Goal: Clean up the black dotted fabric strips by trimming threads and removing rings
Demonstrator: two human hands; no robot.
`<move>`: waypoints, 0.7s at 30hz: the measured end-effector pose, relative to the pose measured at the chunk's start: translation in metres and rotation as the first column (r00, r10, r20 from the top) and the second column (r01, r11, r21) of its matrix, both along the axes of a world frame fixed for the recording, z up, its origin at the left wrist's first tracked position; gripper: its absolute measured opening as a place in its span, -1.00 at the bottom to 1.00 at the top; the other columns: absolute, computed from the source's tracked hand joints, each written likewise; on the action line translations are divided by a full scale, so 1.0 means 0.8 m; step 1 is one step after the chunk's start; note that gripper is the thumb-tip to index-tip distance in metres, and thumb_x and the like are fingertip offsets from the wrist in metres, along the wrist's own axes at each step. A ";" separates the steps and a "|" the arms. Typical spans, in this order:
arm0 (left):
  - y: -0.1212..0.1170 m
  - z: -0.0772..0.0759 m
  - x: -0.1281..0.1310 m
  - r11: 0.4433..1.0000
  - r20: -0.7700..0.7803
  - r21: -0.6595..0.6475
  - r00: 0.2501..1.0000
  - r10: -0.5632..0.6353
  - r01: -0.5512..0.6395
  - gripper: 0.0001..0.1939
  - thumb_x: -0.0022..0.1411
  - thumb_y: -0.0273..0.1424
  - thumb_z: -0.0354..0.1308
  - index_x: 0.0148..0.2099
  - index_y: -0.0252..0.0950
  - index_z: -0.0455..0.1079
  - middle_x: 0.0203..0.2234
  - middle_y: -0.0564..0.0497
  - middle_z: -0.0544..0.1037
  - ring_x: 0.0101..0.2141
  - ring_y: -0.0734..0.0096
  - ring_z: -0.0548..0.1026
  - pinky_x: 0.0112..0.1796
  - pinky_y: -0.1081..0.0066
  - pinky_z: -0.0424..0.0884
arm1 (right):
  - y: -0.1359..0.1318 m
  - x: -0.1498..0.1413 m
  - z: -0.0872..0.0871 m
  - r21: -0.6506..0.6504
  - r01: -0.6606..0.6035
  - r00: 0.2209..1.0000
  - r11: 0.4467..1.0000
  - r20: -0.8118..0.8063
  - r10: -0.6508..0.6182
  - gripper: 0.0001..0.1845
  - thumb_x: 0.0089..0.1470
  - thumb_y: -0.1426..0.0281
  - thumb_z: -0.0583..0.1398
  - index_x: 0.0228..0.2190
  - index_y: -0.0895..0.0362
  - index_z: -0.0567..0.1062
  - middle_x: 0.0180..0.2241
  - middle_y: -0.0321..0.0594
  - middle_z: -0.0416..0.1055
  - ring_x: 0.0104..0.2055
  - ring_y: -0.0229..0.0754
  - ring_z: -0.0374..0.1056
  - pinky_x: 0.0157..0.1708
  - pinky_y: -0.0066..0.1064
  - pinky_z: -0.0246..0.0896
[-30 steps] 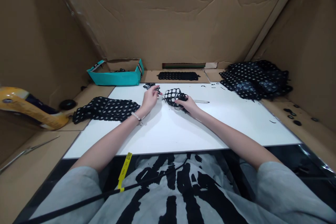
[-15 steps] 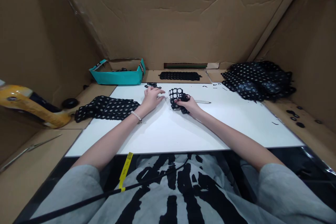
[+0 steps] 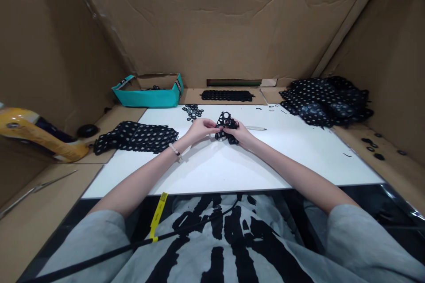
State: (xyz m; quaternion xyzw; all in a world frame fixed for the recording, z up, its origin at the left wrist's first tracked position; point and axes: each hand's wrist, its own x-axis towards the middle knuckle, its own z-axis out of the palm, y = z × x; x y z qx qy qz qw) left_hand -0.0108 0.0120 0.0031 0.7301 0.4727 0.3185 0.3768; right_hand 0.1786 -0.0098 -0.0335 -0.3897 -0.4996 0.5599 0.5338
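Observation:
A black rubbery sheet with rows of round holes [image 3: 225, 123] is bunched up over the middle of the white board [image 3: 212, 168]. My right hand [image 3: 242, 133] is closed around its right side, thumb on top. At the sheet's left edge, my left hand [image 3: 202, 128] pinches with thumb and fingertips; what exactly lies between the tips is too small to tell. Several small black rings [image 3: 193, 112] lie loose on the board just beyond my left hand. A white pen-like tool [image 3: 257, 128] lies behind my right hand, partly hidden by it.
Holed black sheets lie at the left [image 3: 139, 137], in a heap at right [image 3: 325, 101], and flat at the back [image 3: 227, 95]. A teal-fronted box [image 3: 146, 97] stands back left. Tweezers [image 3: 40, 187], a yellow bottle [image 3: 43, 135] and a black round piece [image 3: 87, 131] are at left.
My left hand, earlier open above the small rings, has come right and closed at the sheet's edge. The rings are now more exposed. My right hand keeps hold, the sheet more folded.

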 end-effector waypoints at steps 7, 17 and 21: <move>-0.007 -0.001 0.005 1.000 0.084 -0.019 0.996 -0.011 0.013 -0.67 -0.06 -0.21 0.36 -0.32 -0.36 0.56 -0.39 -0.11 0.63 -0.40 0.31 0.51 -0.37 0.39 0.37 | 0.003 0.001 -0.001 -0.009 0.039 0.999 0.999 0.022 -0.039 -0.63 -0.25 0.35 0.33 -0.31 0.11 0.40 -0.30 -0.28 0.52 -0.19 -0.15 0.41 -0.05 -0.24 0.31; 0.034 -0.014 -0.014 0.984 0.128 -0.003 0.976 0.174 -0.175 -0.63 0.00 -0.41 0.25 -0.10 -0.39 0.54 -0.45 -0.07 0.60 -0.45 0.34 0.50 -0.40 0.40 0.37 | 0.007 -0.016 -0.004 -0.022 0.150 0.986 0.988 -0.065 -0.151 -0.70 -0.23 0.38 0.28 -0.37 0.09 0.34 -0.32 -0.25 0.48 -0.19 -0.08 0.45 -0.31 -0.29 0.41; 0.056 -0.015 -0.041 0.929 -0.003 0.206 0.949 0.316 -0.308 -0.70 0.07 -0.46 0.18 -0.12 -0.35 0.53 -0.40 -0.05 0.60 -0.38 0.32 0.52 -0.26 0.38 0.40 | 0.006 -0.012 -0.005 -0.034 0.223 0.974 0.974 -0.019 -0.224 -0.73 -0.22 0.37 0.27 -0.38 0.10 0.35 -0.36 -0.26 0.49 -0.25 -0.14 0.43 -0.32 -0.33 0.38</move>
